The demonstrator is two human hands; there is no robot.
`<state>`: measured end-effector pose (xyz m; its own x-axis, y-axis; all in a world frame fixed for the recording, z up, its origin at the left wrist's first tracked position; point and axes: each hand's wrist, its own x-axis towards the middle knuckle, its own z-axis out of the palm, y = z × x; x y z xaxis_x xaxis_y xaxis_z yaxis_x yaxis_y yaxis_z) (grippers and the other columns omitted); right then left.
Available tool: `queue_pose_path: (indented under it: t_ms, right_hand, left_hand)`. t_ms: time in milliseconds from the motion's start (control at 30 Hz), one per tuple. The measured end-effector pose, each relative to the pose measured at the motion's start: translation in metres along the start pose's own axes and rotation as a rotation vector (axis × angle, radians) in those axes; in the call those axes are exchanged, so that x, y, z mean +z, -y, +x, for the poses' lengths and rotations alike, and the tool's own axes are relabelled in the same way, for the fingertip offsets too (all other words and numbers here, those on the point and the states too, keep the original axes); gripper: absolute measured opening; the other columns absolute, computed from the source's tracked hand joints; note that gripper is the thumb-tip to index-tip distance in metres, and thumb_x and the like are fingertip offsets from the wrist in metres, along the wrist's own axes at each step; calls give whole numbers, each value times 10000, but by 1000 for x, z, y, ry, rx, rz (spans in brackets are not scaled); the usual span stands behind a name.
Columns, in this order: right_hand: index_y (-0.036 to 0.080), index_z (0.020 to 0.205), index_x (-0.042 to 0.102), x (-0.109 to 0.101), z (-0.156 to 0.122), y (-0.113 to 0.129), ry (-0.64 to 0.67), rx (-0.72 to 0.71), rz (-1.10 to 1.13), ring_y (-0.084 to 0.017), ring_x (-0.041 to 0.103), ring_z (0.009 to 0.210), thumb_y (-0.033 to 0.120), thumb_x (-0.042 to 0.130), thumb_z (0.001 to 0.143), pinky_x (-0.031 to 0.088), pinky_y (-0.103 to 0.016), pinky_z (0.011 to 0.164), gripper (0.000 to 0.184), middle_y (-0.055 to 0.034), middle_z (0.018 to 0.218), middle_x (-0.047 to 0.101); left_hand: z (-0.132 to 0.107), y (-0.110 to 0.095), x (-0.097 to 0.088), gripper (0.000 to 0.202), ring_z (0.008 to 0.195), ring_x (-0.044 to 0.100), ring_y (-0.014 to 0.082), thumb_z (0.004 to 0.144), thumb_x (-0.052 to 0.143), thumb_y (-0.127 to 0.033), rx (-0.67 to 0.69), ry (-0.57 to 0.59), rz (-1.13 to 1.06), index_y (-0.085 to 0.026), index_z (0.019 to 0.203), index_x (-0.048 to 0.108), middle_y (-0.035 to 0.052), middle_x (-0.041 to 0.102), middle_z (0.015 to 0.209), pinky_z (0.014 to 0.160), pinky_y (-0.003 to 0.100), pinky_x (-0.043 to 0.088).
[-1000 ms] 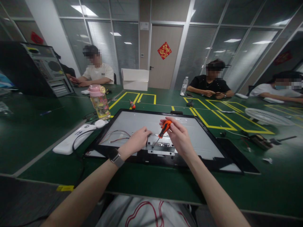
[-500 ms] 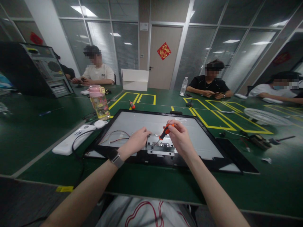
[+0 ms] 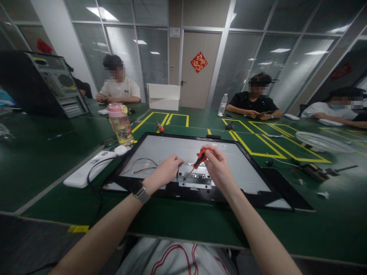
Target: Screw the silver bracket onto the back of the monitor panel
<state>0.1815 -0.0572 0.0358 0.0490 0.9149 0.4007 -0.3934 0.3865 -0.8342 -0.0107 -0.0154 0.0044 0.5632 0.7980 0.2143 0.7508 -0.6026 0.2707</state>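
Two bare hands work over the grey-backed panel (image 3: 246, 170) — and only the right hand (image 3: 220, 167) has changed. A second ago its fingers reached out long past the screwdriver (image 3: 202, 156); now they are curled in around the orange-and-black handle. The shaft slants down leftward from those fingers, its tip seemingly at the same spot on the metal bracket (image 3: 197, 184), so I'd call it a fresh grip at one point, with the work unmoved. Left of it, the left hand (image 3: 168, 169) hasn't shifted: its fingertips rest by the bracket's far-left corner — pinching or merely steadying, I can't tell.
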Motion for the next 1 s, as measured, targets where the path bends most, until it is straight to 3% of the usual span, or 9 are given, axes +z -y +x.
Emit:
queue_pose_path:
  t_ms: [167, 433, 700, 1000]
  right_hand:
    - [295, 960, 737, 2, 1, 3, 26, 19, 21, -208, 655, 921, 442, 760, 752, 458, -439, 956, 255, -22, 886, 738]
    - [274, 954, 755, 6, 0, 6, -10, 22, 50, -192, 636, 957, 411, 730, 782, 442, -390, 957, 222, -26, 992, 721]
    - [304, 906, 740, 2, -1, -2, -90, -38, -98, -155, 575, 779, 402, 766, 736, 454, -363, 856, 198, 21, 826, 655]
    - [306, 1009, 726, 4, -1, 3, -32, -19, -74, -184, 632, 891, 442, 735, 776, 461, -404, 931, 270, -11, 894, 719]
  left_hand:
    - [0, 0, -1, 405, 920, 604, 185, 923, 359, -92, -2, 2, -1, -160, 1228, 616, 97, 581, 1073, 885, 316, 483]
    - [-1, 1, 1, 403, 927, 604, 183, 923, 363, -95, 5, -7, 2, -175, 1224, 618, 89, 578, 1059, 883, 310, 483]
    - [0, -1, -1, 403, 941, 608, 183, 915, 373, -83, -4, 3, -1, -174, 1219, 622, 87, 581, 1059, 906, 313, 478]
    - [-1, 0, 0, 415, 937, 605, 186, 914, 365, -83, 0, -2, -6, -173, 1235, 611, 95, 580, 1073, 897, 321, 480]
